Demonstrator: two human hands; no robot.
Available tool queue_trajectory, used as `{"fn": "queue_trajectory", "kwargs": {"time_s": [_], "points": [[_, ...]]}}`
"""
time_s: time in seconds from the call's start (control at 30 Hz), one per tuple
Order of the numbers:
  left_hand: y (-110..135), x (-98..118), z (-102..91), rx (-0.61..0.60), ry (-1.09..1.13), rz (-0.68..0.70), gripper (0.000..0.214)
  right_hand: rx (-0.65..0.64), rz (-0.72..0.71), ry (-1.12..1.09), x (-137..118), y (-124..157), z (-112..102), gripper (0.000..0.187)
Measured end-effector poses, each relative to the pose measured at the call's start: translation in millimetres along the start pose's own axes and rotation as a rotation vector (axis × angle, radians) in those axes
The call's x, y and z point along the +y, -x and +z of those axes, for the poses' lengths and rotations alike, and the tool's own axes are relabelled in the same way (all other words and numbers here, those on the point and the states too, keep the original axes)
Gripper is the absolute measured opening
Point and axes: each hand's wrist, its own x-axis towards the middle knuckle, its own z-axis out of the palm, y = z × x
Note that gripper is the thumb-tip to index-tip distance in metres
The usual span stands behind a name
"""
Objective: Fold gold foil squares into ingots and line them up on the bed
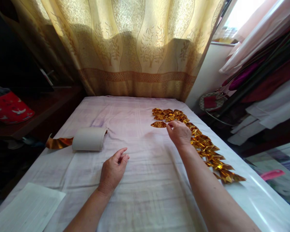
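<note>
My right hand (180, 132) reaches to the far right of the cloth-covered table (140, 190). Its thumb and fingers pinch the right tip of a folded gold foil ingot (159, 124), pointed at both ends. Beside and beyond that hand lie several similar shiny folded foil ingots (204, 145), in a long cluster down the table's right side. My left hand (113, 169) hovers over or rests on the cloth near the middle, with nothing in it and its fingers loosely bent, slightly apart. Left of it is a curved white paper roll (89, 139), with gold foil (59, 142) sticking out at its left end.
A white sheet of paper (29, 207) lies at the near left corner. A patterned curtain (135, 48) hangs behind the table. On a dark cabinet at left stands a red container (11, 106). Clothes (277, 96) hang at right, above a pink object (272, 174).
</note>
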Motion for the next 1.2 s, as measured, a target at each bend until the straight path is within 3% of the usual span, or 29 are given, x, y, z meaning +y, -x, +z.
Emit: {"fn": "queue_trajectory", "kwargs": {"time_s": [0.1,0.27,0.63,0.73,0.87,1.03,1.2], "points": [[-0.1,-1.3,0.7,0.005,0.003,0.003,0.036,-0.028,-0.083,0.142,15.3,-23.6,9.1,0.025],[0.3,-2.8,1.9,-0.014,0.007,-0.022,0.034,-0.038,-0.088,0.204,31.0,-37.1,26.4,0.027],[1.0,-3.9,2.1,-0.018,0.011,0.002,0.030,-0.039,-0.068,0.192,26.8,-46.9,37.9,0.024],[0.4,-3.3,1.6,-0.012,0.032,-0.004,0.031,0.005,-0.044,0.075,22.0,-44.6,34.8,0.025],[1.2,-2.3,2.8,0.003,0.062,-0.018,0.031,0.001,-0.131,-0.121,-4.3,-19.2,34.8,0.028],[-2.0,-0.1,-1.6,0.064,0.056,0.064,0.032,-0.066,-0.260,-0.280,-45.3,43.2,44.1,0.023],[-22.7,-16.4,-31.8,0.370,-0.216,0.298,0.036,-0.088,-0.329,-0.454,-54.8,84.7,49.4,0.021]]}}
